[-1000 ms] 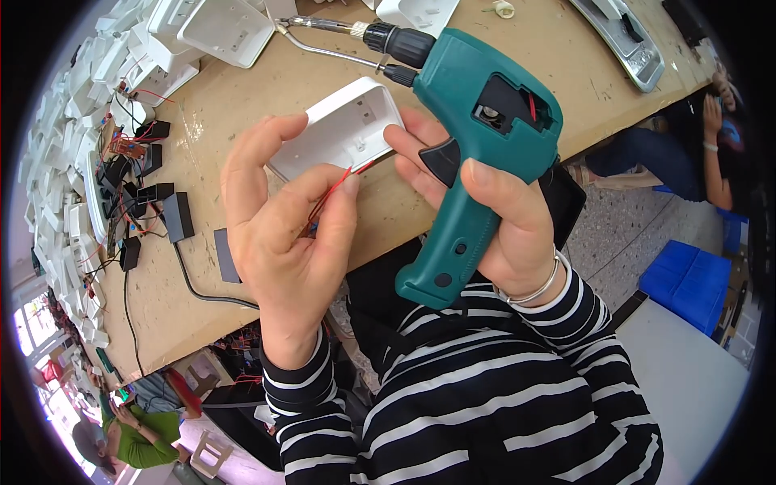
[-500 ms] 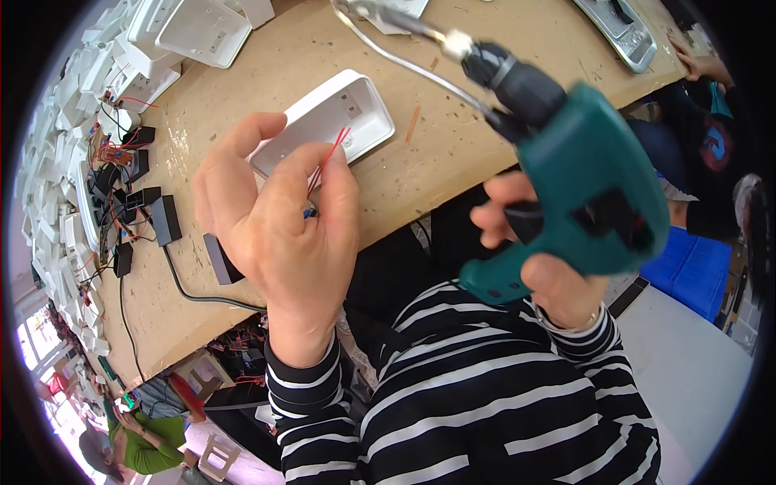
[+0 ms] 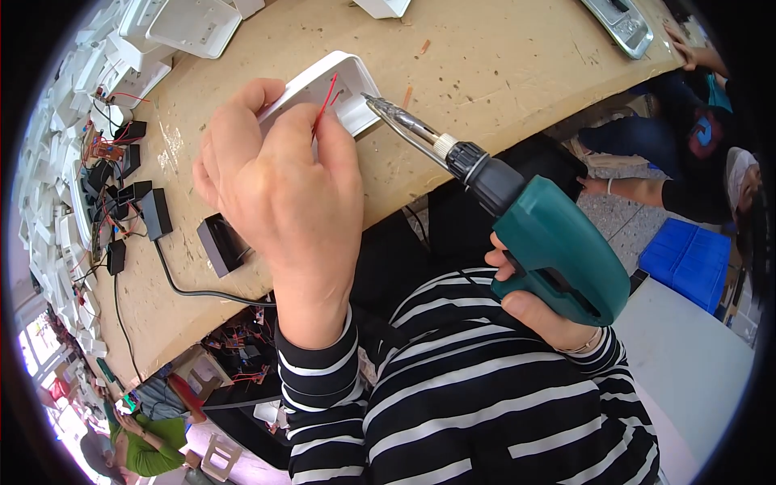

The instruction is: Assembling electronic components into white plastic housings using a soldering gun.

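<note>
My left hand [image 3: 284, 190] pinches thin red wires [image 3: 326, 95] between thumb and forefinger, their ends pointing up. What lies under its palm is hidden. Behind these fingers a white plastic housing [image 3: 346, 69] rests on the bench, its hollow side up and partly covered by the hand. My right hand [image 3: 552, 323] is wrapped round the handle of a dark green soldering gun [image 3: 566, 246]. Its metal tip, with a thin tube alongside, points up and left, beside the housing's right end and a short way from the wires.
Many white housings [image 3: 194, 28] pile up along the bench's left side. Black adapter boxes [image 3: 158, 214] and tangled wires lie nearer. A grey metallic casing [image 3: 621, 28] is at the far right. Another person's hand [image 3: 683, 50] touches the bench edge; a blue bin [image 3: 683, 263] stands at right.
The soldering gun has come down and left, its tip swinging from the top of the view to beside the housing. My left hand keeps its pinch on the red wires.
</note>
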